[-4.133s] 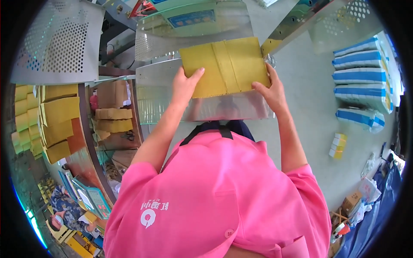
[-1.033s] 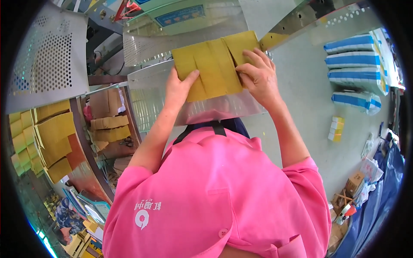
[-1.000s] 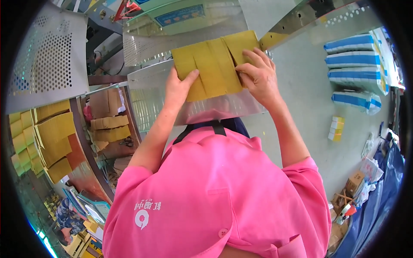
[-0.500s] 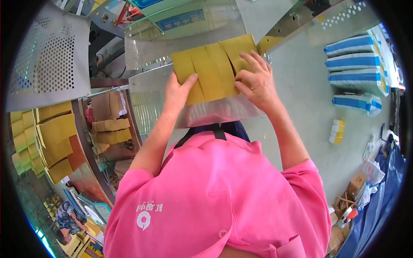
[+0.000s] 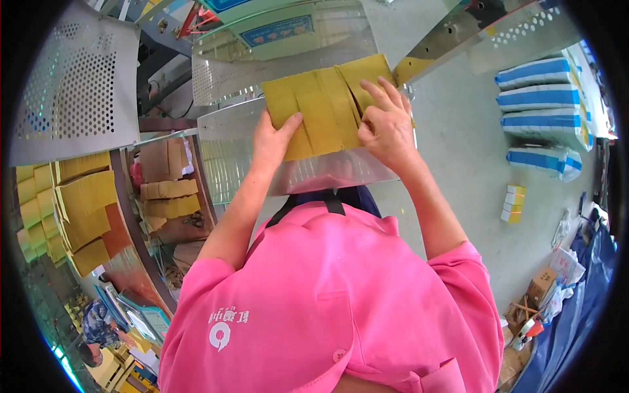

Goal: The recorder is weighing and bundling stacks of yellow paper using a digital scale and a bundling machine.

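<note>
Yellow-brown paper sheets [image 5: 321, 108] lie overlapped on a shiny metal surface [image 5: 229, 141], with a dark gap slanting between two sections at the right. My left hand [image 5: 270, 137] grips their left edge, thumb on top and the other fingers hidden beneath. At the right section, beside the gap, my right hand [image 5: 388, 124] has its thumb and index finger pinched together at the paper. Its other fingers stretch out over the sheets. How many sheets the pinch holds cannot be made out.
A clear panel [image 5: 282, 39] rises behind the paper, and a metal beam [image 5: 452, 36] runs at the upper right. Left are a perforated metal plate [image 5: 72, 85] and stacked yellow paper [image 5: 85, 203]. Blue-and-white packs [image 5: 537, 98] stand right. Another person [image 5: 98, 327] works lower left.
My right hand's thumb and index finger have drawn closer together, and the hand has shifted slightly. My left hand and the paper stay nearly in place.
</note>
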Tool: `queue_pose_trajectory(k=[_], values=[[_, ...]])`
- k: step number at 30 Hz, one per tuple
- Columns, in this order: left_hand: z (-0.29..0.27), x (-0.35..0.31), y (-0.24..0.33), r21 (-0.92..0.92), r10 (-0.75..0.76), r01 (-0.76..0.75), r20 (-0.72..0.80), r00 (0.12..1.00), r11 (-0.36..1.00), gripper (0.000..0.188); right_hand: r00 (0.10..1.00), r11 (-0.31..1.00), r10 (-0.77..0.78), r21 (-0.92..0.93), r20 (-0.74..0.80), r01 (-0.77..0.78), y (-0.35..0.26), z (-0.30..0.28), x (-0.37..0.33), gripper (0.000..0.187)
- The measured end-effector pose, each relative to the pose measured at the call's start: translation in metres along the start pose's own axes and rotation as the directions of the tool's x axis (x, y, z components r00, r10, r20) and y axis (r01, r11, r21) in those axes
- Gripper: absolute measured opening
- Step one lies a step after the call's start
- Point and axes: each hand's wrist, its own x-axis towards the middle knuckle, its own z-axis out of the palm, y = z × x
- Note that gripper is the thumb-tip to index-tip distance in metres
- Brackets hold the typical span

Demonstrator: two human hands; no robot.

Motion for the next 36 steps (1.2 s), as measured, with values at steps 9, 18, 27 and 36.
queue_pose_trajectory(k=[9,18,27,36], values=[[0.005,-0.001,0.005,-0.024,0.029,-0.029,0.020,0.999,0.999,0.051,1.000,1.000,-0.005,0.029,-0.006,0.005,-0.003,-0.007,-0.002,0.007],[-0.016,0.009,0.007,-0.281,-0.214,0.230,0.086,0.973,0.932,0.055,0.706,0.497,0.700,0.634,0.110,-0.592,0.069,-0.014,-0.033,0.024],[-0.033,0.021,0.006,-0.177,-0.142,0.169,0.154,0.978,0.970,0.058,0.755,0.488,0.573,0.608,0.318,-0.626,0.023,0.015,-0.037,0.041],[-0.056,0.043,-0.008,-0.221,-0.364,0.396,0.171,0.916,0.891,0.069,0.604,0.151,0.645,0.697,0.469,-0.701,0.071,0.002,-0.031,0.049]])
